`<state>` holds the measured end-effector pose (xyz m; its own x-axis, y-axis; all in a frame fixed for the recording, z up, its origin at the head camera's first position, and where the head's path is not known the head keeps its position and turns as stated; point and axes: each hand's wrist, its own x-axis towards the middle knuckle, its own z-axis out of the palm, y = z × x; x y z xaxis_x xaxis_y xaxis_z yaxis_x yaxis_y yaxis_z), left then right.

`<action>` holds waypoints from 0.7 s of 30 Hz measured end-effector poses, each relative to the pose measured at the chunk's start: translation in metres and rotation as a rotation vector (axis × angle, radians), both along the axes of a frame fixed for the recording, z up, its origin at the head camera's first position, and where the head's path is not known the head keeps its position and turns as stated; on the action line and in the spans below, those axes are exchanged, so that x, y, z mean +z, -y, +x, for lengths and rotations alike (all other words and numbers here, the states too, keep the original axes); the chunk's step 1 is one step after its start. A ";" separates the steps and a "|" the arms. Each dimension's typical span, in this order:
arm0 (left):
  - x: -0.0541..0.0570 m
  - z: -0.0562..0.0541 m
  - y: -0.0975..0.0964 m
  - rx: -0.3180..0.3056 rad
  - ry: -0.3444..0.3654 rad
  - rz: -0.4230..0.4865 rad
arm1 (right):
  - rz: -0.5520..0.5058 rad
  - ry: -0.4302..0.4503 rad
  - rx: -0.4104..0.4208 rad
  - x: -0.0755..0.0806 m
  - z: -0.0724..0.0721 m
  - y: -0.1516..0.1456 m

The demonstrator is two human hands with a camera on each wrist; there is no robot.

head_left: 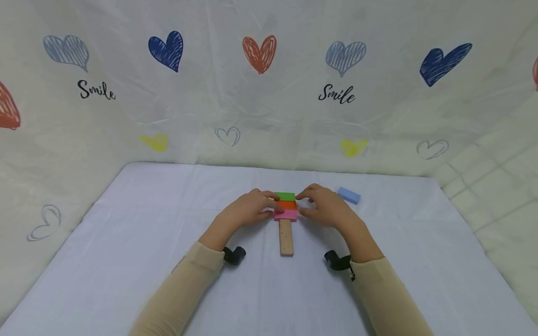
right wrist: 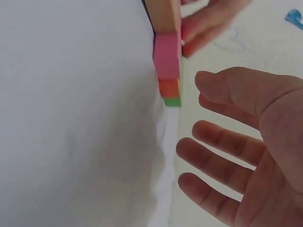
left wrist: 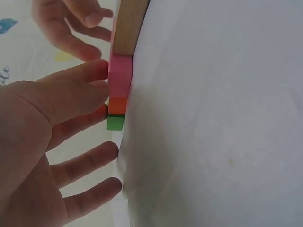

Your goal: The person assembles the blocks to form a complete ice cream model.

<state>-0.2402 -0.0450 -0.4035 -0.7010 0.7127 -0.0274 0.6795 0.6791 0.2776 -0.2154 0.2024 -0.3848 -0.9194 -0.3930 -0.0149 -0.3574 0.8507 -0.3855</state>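
Pink [head_left: 286, 214], orange [head_left: 287, 205] and green [head_left: 284, 196] blocks lie flat in a stack of rows, long sides together. From the pink block's near side a plain wooden block [head_left: 286, 238] points toward me. My left hand [head_left: 248, 207] is at the left ends of the coloured blocks, its index finger and thumb at the pink one in the left wrist view. My right hand [head_left: 323, 205] hovers at their right ends with fingers spread and loosely bent; in the right wrist view a gap separates it from the blocks.
A light blue block [head_left: 349, 195] lies by itself behind my right hand. White cloth [head_left: 260, 289] covers the table, and a pale curtain printed with hearts [head_left: 259, 53] hangs behind its far edge. Each wrist wears a black strap with a small camera [head_left: 235, 255].
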 end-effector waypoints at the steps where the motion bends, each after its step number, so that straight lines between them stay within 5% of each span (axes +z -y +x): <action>1: 0.000 0.000 0.000 0.005 0.005 -0.002 | -0.010 -0.002 -0.007 0.001 -0.001 -0.004; 21: 0.000 0.001 0.000 0.019 0.007 -0.011 | -0.025 -0.044 -0.245 0.005 -0.013 -0.082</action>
